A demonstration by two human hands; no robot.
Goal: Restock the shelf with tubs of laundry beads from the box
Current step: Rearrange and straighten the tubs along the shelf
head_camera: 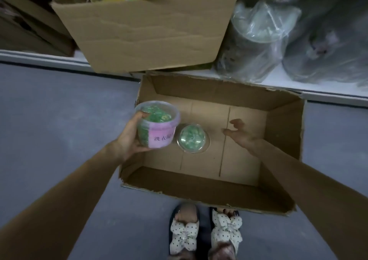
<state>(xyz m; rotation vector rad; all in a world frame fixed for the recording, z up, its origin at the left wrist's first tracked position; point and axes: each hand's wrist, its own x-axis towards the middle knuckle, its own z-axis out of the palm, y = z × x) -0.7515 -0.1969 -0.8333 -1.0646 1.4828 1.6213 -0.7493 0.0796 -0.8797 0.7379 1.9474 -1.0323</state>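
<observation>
- The left hand (127, 140) grips a lidded tub (157, 124) of green beads over the left wall of the box (278, 120); its pink label (161, 138) is only partly readable.
- A second tub (192, 138) stands inside the box, just beside the first.
- The right hand (242, 133) hovers inside the box, fingers loose, holding nothing.
- Beyond the box, bagged goods (268, 36) on the shelf (328, 94) are blurred.

It looks like a shop stockroom: a low white shelf (328, 94) carries a goods-filled cardboard carton (149, 34) and plastic-wrapped stock (268, 40), with an open box (282, 124) on the grey floor (59, 110).
</observation>
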